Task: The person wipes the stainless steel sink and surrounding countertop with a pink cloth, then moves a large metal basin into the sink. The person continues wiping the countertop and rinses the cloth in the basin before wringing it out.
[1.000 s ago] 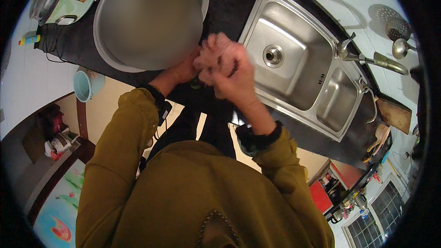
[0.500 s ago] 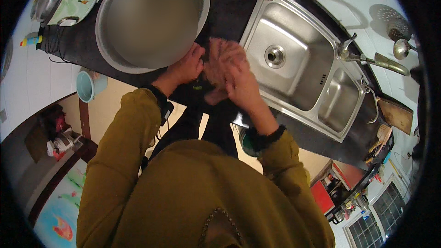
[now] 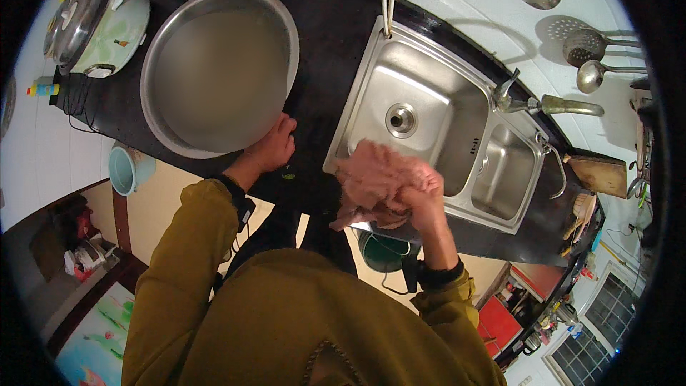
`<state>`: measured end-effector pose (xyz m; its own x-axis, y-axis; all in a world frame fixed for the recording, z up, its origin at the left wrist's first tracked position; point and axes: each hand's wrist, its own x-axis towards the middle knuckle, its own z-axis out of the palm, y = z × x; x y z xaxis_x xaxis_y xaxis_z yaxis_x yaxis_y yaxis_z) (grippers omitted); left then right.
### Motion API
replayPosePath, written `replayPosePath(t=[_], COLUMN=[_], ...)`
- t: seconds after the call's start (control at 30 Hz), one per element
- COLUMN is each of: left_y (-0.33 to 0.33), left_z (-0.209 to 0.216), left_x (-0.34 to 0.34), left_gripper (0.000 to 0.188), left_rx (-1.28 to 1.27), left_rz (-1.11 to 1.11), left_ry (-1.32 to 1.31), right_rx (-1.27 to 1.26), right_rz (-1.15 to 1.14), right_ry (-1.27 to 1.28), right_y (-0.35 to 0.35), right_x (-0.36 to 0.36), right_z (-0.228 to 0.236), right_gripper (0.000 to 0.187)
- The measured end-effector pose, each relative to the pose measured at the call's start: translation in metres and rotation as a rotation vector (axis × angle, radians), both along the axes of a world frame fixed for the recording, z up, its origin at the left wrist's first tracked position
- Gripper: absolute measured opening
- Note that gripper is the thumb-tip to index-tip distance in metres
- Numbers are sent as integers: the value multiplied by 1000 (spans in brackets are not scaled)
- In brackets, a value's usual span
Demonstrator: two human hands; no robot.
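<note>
My right hand (image 3: 423, 196) is closed on a crumpled pinkish-brown cloth (image 3: 379, 182), held over the front edge of the sink (image 3: 350, 136). The cloth's loose folds hang toward me. My left hand (image 3: 274, 146) lies against the near right side of a large metal basin (image 3: 148, 93), its fingers curled; whether they grip anything is hidden. Inside the basin everything is blurred, a dull greyish beige. A small green scrap (image 3: 288, 173) lies on the dark countertop (image 3: 321, 64) just beyond my left wrist.
A faucet (image 3: 509, 100) stands behind the two-bowl sink. Ladles and a skimmer (image 3: 586, 46) hang on the wall. Left of the basin sits a pale green electric cooker (image 3: 118, 32). Below the counter are a light blue bucket (image 3: 128, 170) and a dark green bucket (image 3: 382, 250).
My right hand has carried the cloth rightward, away from my left hand, to the sink's edge. The left hand stays beside the basin. The whole view has shifted a little.
</note>
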<state>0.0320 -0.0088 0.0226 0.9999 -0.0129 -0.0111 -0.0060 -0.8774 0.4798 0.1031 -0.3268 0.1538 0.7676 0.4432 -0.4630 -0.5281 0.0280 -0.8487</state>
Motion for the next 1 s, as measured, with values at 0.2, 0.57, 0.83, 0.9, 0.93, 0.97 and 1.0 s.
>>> replayPosePath(t=[0.2,0.57,0.83,0.9,0.93,0.97,1.0], left_y=[-1,3,3,3,3,4,4], left_z=[0,-9,-14,-15,-15,-15,-15], left_x=[-1,-3,-9,-8,-9,-7,-8], left_gripper=[28,30,34,35,35,35,35], left_rx=[-17,-56,-72,-45,-35,-28,-24], left_rz=[23,9,41,20,14,3,-10], left_ry=[-15,97,79,49,35,25,21], right_rx=[299,-458,-1223,-1329,-1431,-1527,-1563], right_rz=[-217,-205,84,146,105,72,142], right_ry=[-65,-1128,-1049,-641,-718,-707,-668], right_y=[39,93,-3,-48,-66,-74,-78], right_x=[60,216,232,248,249,252,256], right_z=[16,-66,-135,-119,-113,-110,-110], right_gripper=[45,54,64,76,80,84,84])
